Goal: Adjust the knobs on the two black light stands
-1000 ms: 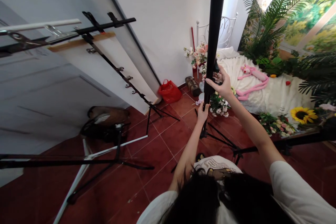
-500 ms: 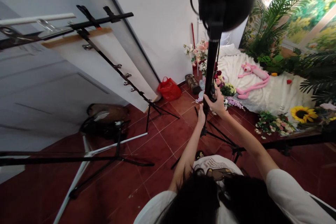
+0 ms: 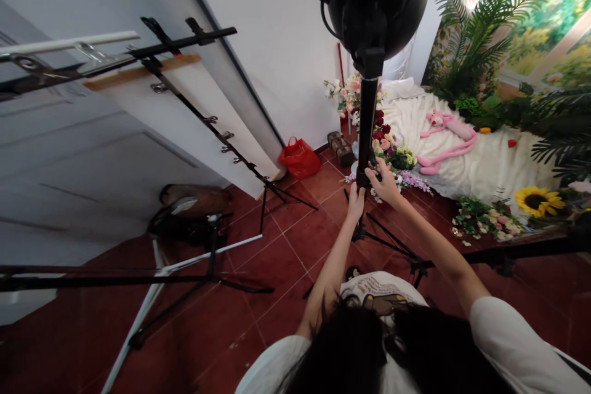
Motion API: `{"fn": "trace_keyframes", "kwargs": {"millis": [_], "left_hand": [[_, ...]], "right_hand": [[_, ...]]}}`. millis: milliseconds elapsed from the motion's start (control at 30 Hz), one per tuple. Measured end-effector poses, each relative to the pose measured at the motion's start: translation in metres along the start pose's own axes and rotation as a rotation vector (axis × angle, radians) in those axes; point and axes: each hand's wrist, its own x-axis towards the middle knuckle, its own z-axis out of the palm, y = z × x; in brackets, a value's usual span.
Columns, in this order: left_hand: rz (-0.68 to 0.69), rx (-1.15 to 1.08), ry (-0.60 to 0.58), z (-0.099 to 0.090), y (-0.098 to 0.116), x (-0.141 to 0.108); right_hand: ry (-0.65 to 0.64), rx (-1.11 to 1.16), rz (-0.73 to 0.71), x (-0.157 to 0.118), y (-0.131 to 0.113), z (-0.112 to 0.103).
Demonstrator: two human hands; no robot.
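In front of me stands a black light stand [image 3: 366, 117], carrying a big dark round lamp head [image 3: 383, 6] at the top of the view. Low on its pole, my left hand [image 3: 355, 202] is wrapped round the tube. Just above and to the right, my right hand [image 3: 384, 183] has its fingers closed at a small black knob [image 3: 373, 159] on the pole's collar. The fingertips partly hide the knob. Below the hands, the stand's black legs [image 3: 392, 234] spread over the red tiled floor.
Left, a black backdrop stand [image 3: 194, 109] holds a hanging white sheet [image 3: 221, 154] with metal clips. A red bag [image 3: 300, 159] sits by the wall. Right, a pink plush toy [image 3: 450, 135] lies on a white fur cloth [image 3: 494, 163] among flowers and palm leaves. White tripod legs [image 3: 138, 314] cross the floor.
The lamp head has shifted left and its neck sits slightly lower. My right hand has dropped a little, its fingers now drawn in at the knob. My left hand keeps its grip.
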Motion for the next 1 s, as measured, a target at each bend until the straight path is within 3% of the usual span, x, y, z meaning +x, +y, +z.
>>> {"fn": "trace_keyframes", "kwargs": {"millis": [233, 400, 500, 800, 900, 1000], "left_hand": [[0.017, 0.098, 0.013, -0.001, -0.009, 0.0], [0.057, 0.133, 0.04, 0.0, -0.019, 0.005], [0.078, 0.142, 0.043, 0.0, -0.022, 0.006], [0.092, 0.185, 0.052, -0.001, -0.02, 0.005], [0.082, 0.2, 0.053, 0.0, -0.018, 0.006], [0.077, 0.197, 0.041, 0.0, -0.018, 0.006]], "right_hand": [[-0.03, -0.146, 0.104, -0.048, 0.044, -0.032], [-0.189, -0.272, 0.079, -0.072, 0.069, -0.031], [-0.263, -0.282, 0.026, -0.072, 0.076, -0.022], [-0.259, -0.372, -0.013, -0.056, 0.09, -0.009], [-0.242, -0.301, 0.059, -0.042, 0.097, -0.002], [-0.141, -0.075, 0.187, -0.029, 0.105, 0.005]]}}
